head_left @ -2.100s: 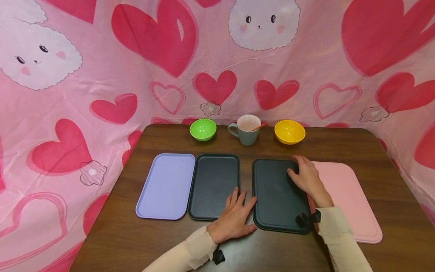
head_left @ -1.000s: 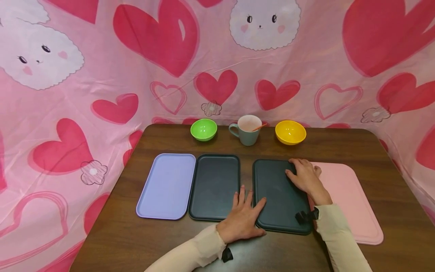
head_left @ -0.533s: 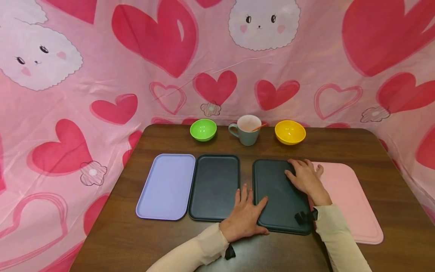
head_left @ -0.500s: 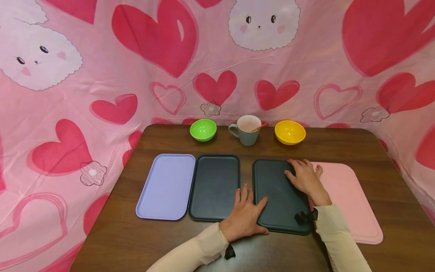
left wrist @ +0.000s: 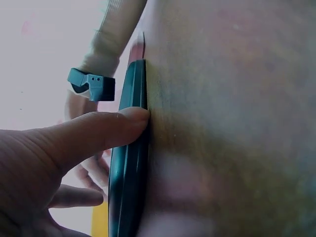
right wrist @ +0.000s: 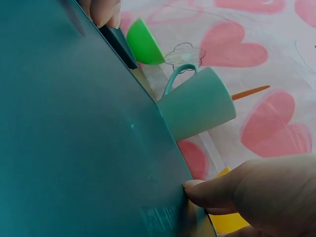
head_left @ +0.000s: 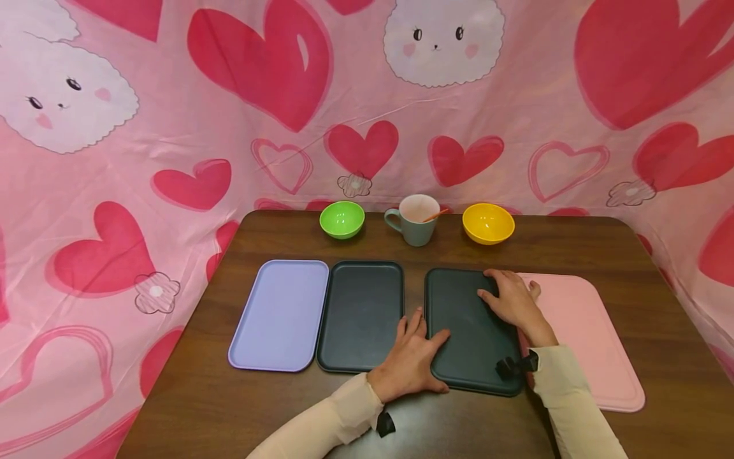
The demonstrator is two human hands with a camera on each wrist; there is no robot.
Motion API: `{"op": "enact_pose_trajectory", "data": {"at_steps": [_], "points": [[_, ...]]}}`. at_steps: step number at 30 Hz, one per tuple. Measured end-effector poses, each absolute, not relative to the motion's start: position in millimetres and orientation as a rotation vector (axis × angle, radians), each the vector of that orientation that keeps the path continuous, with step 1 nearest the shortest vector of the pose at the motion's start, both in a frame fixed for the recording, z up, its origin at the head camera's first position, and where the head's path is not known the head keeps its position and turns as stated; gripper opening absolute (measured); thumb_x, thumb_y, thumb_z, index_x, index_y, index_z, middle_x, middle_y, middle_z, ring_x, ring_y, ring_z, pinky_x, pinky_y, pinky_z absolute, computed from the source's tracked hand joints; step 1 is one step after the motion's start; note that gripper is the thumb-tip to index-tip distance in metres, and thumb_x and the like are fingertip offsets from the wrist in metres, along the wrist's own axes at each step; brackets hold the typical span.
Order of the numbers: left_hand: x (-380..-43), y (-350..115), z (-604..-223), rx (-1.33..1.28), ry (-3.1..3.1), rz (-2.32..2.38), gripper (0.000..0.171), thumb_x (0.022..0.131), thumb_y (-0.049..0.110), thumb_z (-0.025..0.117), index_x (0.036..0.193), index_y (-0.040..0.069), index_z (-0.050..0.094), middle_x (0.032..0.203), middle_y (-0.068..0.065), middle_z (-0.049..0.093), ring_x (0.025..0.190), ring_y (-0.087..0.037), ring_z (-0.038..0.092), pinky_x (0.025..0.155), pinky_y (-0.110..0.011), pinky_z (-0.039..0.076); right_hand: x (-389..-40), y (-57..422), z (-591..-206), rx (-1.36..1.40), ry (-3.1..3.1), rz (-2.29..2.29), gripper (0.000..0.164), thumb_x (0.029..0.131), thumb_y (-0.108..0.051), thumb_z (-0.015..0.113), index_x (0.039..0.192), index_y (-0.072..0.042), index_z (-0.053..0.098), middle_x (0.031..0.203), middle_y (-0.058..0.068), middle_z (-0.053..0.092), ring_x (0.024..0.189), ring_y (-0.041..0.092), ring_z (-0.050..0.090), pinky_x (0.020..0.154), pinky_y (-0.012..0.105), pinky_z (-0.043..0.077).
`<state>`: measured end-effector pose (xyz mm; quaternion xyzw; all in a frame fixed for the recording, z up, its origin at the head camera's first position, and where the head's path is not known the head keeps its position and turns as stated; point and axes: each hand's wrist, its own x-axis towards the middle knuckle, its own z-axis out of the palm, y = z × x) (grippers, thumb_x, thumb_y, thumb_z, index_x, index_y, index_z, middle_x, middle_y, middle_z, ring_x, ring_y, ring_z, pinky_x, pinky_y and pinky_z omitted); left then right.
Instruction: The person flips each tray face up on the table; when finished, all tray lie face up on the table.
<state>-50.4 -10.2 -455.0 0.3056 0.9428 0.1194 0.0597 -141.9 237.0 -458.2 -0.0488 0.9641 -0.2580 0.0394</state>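
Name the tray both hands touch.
The dark tray nearest the pink tray: left hand at its near left corner, right hand at its far right corner. No other has both.

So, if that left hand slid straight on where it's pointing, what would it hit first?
Probably the right dark tray; the thumb of the left hand touches its edge, but height is hard to judge.

We see two blackish-green rectangular trays (head_left: 361, 312) (head_left: 467, 331) | lavender rectangular tray (head_left: 281, 315) | pink rectangular board (head_left: 585, 338) | lime-green round bowl (head_left: 342, 220) | yellow round bowl (head_left: 489, 224) | grey-green mug (head_left: 417, 232), white inside | brown wood-grain tabletop (head_left: 229, 408) | red-hearted pink cloth (head_left: 189, 127)
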Motion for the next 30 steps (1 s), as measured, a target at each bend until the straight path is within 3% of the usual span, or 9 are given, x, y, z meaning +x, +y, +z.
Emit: {"op": "enact_pose_trajectory", "data": {"at_steps": [13,17,22,30], "points": [[-52,-18,-442,0.909,2.817,0.648,0.092,0.068,0.045,0.091,0.146,0.022,0.049,0.153,-0.029,0.042,0.145,-0.045,0.039,0.115,-0.057,0.034,-142,242,-456,-0.142,2.956,-0.896,0.048,0.096,-0.027,0.065,0.135,-0.002,0.052,0.136,0.033,0.054,0.125,0.051,0.048,0.099,0.078,0.011],[-53,-19,-436,0.866,2.752,0.742,0.093,0.069,0.039,0.091,0.148,0.022,0.045,0.157,-0.03,0.035,0.139,-0.044,0.047,0.111,-0.051,0.043,-142,243,-455,-0.133,2.943,-0.91,0.048,0.097,-0.027,0.064,0.136,-0.001,0.05,0.138,0.034,0.052,0.126,0.052,0.047,0.099,0.08,0.01],[-55,-21,-432,0.78,2.666,0.862,0.095,0.07,0.031,0.092,0.15,0.02,0.043,0.16,-0.031,0.028,0.14,-0.043,0.046,0.102,-0.043,0.053,-142,243,-456,-0.143,2.936,-0.934,0.049,0.097,-0.027,0.063,0.137,-0.001,0.049,0.138,0.033,0.052,0.126,0.052,0.047,0.099,0.08,0.009],[-54,-21,-427,0.702,2.633,0.902,0.093,0.07,0.03,0.092,0.15,0.019,0.044,0.157,-0.027,0.036,0.134,-0.037,0.054,0.099,-0.039,0.053,-142,244,-456,-0.155,2.909,-0.952,0.051,0.098,-0.031,0.063,0.138,-0.002,0.048,0.14,0.033,0.05,0.127,0.052,0.046,0.098,0.079,0.011]]}}
